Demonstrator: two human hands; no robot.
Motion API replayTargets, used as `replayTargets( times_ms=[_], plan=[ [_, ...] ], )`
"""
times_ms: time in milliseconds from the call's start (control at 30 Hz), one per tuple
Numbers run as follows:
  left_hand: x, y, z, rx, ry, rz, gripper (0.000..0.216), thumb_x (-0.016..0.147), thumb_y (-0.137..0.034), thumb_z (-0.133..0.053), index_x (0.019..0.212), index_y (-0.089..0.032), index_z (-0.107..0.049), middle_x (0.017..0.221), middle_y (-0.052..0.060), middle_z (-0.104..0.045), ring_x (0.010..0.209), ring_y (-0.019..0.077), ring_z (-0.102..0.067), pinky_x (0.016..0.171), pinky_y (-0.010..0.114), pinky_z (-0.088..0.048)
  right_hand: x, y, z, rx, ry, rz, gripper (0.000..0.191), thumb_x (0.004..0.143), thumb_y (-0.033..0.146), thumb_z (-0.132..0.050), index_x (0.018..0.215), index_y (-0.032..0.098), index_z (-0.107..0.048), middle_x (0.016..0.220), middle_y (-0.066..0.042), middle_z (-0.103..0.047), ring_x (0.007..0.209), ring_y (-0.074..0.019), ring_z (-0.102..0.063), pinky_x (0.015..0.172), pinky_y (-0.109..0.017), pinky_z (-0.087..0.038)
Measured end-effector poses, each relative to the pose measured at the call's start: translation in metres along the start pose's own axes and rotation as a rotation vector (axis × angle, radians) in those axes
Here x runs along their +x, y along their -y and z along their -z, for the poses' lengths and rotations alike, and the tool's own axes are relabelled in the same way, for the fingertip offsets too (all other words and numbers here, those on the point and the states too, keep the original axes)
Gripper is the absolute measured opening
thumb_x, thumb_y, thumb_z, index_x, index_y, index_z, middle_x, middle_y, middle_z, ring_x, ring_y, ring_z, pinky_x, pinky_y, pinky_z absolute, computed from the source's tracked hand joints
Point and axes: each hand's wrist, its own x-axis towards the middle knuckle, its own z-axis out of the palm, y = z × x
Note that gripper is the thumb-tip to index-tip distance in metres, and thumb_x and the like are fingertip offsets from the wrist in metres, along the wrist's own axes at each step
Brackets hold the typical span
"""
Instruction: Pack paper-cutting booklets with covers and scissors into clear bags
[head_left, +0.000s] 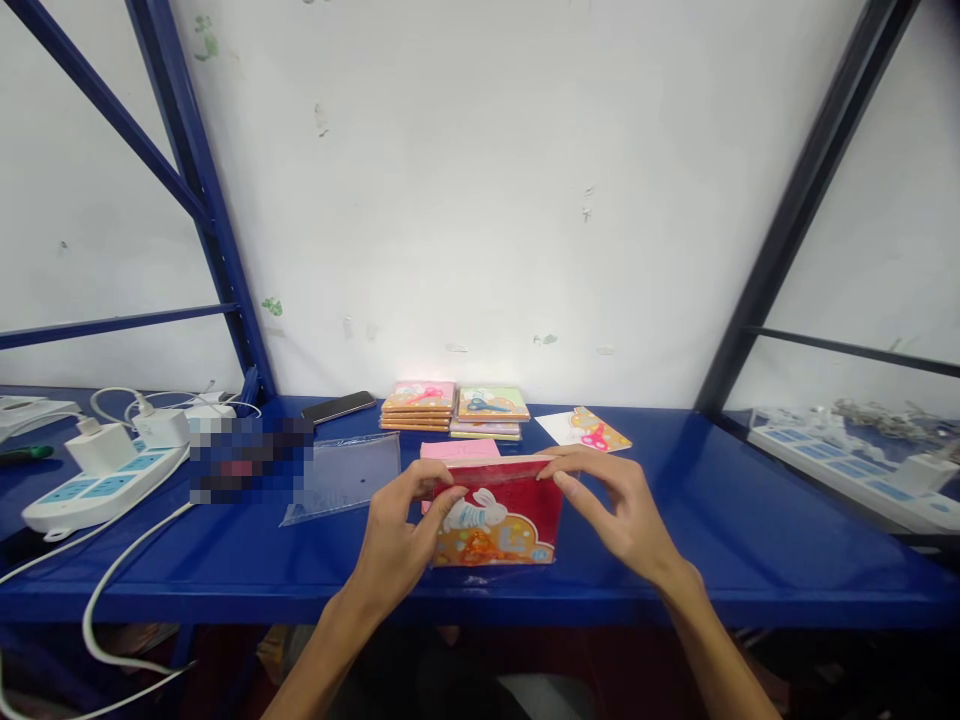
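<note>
Upright over the front of the blue table, I hold a red paper pack in a clear plastic bag (517, 510). A card with a white rabbit and small orange scissors shows through its front. My left hand (405, 520) pinches the top left corner between thumb and fingers. At the top right corner, my right hand (615, 500) grips the edge the same way. Just behind the pack lies a pink pack (465, 449), partly hidden. A loose card with pink scissors (596, 432) lies on white paper, beyond my right hand.
Two stacks of packs, a pink-topped one (417, 405) and a green-topped one (491, 405), stand near the wall. To the left are an empty clear bag (345, 475), a phone (337, 407) and a power strip (112, 490) with cables. Another power strip (847, 470) sits at the right.
</note>
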Motion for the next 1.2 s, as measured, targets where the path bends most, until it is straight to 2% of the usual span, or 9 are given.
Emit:
replayTargets(
  times_ms=[167, 333, 400, 533, 633, 700, 833, 1067, 1200],
  plan=[
    [0.0, -0.012, 0.008, 0.113, 0.093, -0.097, 0.018, 0.094, -0.03, -0.062, 0.079, -0.023, -0.053, 0.076, -0.001, -0.059, 0.069, 0.0155, -0.057, 0.067, 0.027, -0.046, 0.001, 0.003, -0.004, -0.046, -0.064, 0.009, 0.017, 0.098, 0.024, -0.062, 0.093, 0.024, -0.079, 0.103, -0.003, -0.082, 0.095, -0.0215, -0.076, 0.087, -0.034, -0.058],
    [-0.001, -0.019, 0.003, 0.156, -0.051, -0.159, 0.04, 0.093, -0.024, -0.059, 0.063, -0.024, -0.032, 0.06, -0.006, -0.038, 0.057, 0.0119, -0.043, 0.059, 0.026, -0.037, 0.001, 0.009, 0.0, -0.083, -0.05, 0.071, 0.02, 0.098, 0.02, -0.06, 0.085, 0.023, -0.076, 0.096, -0.002, -0.082, 0.089, -0.0199, -0.077, 0.082, -0.031, -0.058],
    [-0.001, -0.015, 0.0, 0.101, -0.068, -0.117, 0.041, 0.092, -0.024, -0.061, 0.065, -0.025, -0.03, 0.06, -0.006, -0.043, 0.057, 0.0117, -0.047, 0.058, 0.024, -0.039, 0.0, 0.01, 0.001, -0.102, -0.062, 0.099, 0.018, 0.097, 0.019, -0.061, 0.085, 0.022, -0.074, 0.093, -0.002, -0.081, 0.086, -0.0186, -0.076, 0.081, -0.029, -0.057],
    [0.0, -0.017, 0.0, -0.155, -0.031, 0.085, 0.019, 0.091, -0.031, -0.067, 0.098, -0.026, -0.05, 0.078, -0.001, -0.072, 0.07, 0.0183, -0.071, 0.065, 0.027, -0.056, -0.002, 0.007, -0.004, -0.155, -0.079, 0.137, 0.015, 0.095, 0.017, -0.063, 0.081, 0.022, -0.064, 0.087, -0.001, -0.077, 0.077, -0.0164, -0.071, 0.075, -0.029, -0.054],
    [0.003, -0.024, 0.003, -0.219, 0.023, 0.18, 0.046, 0.09, -0.034, -0.069, 0.132, -0.025, -0.053, 0.088, 0.003, -0.081, 0.084, 0.0249, -0.078, 0.074, 0.032, -0.062, -0.004, 0.001, -0.01, -0.125, -0.157, 0.049, 0.029, 0.09, 0.024, -0.072, 0.076, 0.024, -0.047, 0.079, 0.001, -0.071, 0.067, -0.0145, -0.063, 0.065, -0.028, -0.049],
    [0.005, -0.026, 0.007, -0.17, 0.056, 0.169, 0.036, 0.09, -0.034, -0.069, 0.124, -0.023, -0.067, 0.091, 0.005, -0.082, 0.088, 0.0259, -0.079, 0.075, 0.031, -0.062, -0.004, -0.004, -0.011, -0.019, -0.196, -0.062, 0.037, 0.087, 0.029, -0.078, 0.077, 0.026, -0.042, 0.075, 0.003, -0.068, 0.066, -0.0148, -0.062, 0.061, -0.026, -0.049],
    [0.008, -0.022, 0.014, -0.123, 0.1, 0.158, 0.015, 0.089, -0.03, -0.069, 0.097, -0.023, -0.08, 0.094, 0.002, -0.083, 0.086, 0.022, -0.079, 0.073, 0.025, -0.061, -0.002, -0.009, -0.009, 0.141, -0.145, -0.175, 0.027, 0.083, 0.035, -0.082, 0.087, 0.024, -0.057, 0.076, 0.003, -0.07, 0.069, -0.0159, -0.067, 0.063, -0.026, -0.051],
    [0.01, -0.023, 0.012, -0.29, 0.088, 0.24, 0.016, 0.086, -0.031, -0.074, 0.096, -0.021, -0.082, 0.097, 0.004, -0.083, 0.089, 0.0229, -0.078, 0.075, 0.024, -0.062, -0.002, -0.014, -0.018, 0.285, -0.052, -0.33, 0.028, 0.092, 0.044, -0.071, 0.111, 0.026, -0.063, 0.073, 0.004, -0.066, 0.065, -0.0155, -0.061, 0.06, -0.026, -0.048],
    [0.009, -0.031, 0.009, -0.408, 0.144, 0.318, 0.033, 0.086, -0.039, -0.075, 0.112, -0.018, -0.079, 0.106, 0.009, -0.082, 0.09, 0.0258, -0.078, 0.077, 0.029, -0.062, -0.001, -0.011, -0.022, 0.314, 0.02, -0.373, 0.031, 0.096, 0.053, -0.062, 0.09, 0.023, -0.066, 0.076, 0.001, -0.068, 0.064, -0.015, -0.062, 0.054, -0.024, -0.045]
  ],
)
